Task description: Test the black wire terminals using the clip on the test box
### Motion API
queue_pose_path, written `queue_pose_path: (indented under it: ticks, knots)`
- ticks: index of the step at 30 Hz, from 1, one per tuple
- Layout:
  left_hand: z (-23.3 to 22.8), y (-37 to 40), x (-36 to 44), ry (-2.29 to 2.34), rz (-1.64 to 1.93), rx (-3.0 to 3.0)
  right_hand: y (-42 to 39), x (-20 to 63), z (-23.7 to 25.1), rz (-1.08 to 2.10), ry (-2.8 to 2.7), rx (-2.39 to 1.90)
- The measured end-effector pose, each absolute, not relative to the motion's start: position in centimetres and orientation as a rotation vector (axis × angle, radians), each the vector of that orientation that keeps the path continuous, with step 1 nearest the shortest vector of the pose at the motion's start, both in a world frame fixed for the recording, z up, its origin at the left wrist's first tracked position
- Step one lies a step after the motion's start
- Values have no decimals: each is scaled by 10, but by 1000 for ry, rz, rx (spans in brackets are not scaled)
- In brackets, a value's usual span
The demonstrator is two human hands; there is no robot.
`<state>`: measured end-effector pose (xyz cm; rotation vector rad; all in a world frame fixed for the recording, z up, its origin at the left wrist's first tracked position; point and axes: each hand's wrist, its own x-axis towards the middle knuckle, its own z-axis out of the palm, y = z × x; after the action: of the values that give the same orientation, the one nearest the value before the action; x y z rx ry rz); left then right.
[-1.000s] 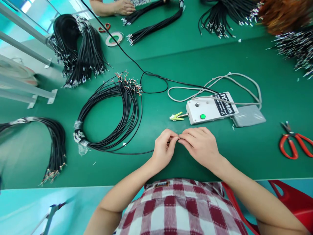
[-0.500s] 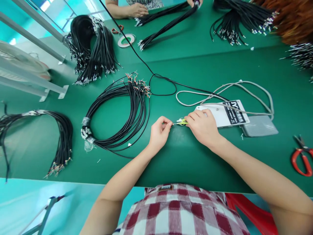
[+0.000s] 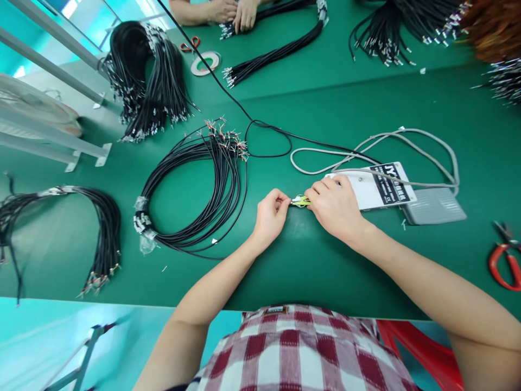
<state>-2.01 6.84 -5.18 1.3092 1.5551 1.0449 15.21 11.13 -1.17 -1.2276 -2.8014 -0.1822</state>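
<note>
Red scissors [image 3: 504, 259] cut by right edge; right hand [image 3: 336, 209] hides white box's front.

There is one view only, from the wearer's head, looking forward and steeply down over the checked shirt onto the green surface [image 3: 309, 260]. It sits close above the two hands' grip, near the middle; beyond the grip the far edge and another person's hands [image 3: 234, 11] show.

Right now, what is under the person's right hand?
The right hand covers the near left end of the white control box, beside the yellow-green clip. The box's label and grey cable show; anything on the covered part is hidden.
</note>
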Motion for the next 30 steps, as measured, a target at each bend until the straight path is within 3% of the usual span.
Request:
queue_pose_path:
  ticks: [6,11,23,30]
  knots:
    - [-52,67,-19,1545,1046,1277,85,189,-2,-4,-2522,-1173]
    - [-52,67,-20,1562,1025,1278,50,232,-21,36,-2062,-1323]
    - [-53,64,-33,1615,1029,1289,47,228,-50,-316,-2051,-1320]
    - [-39,52,-77,1447,1099,1245,35,229,-41,-120,-1999,-1235]
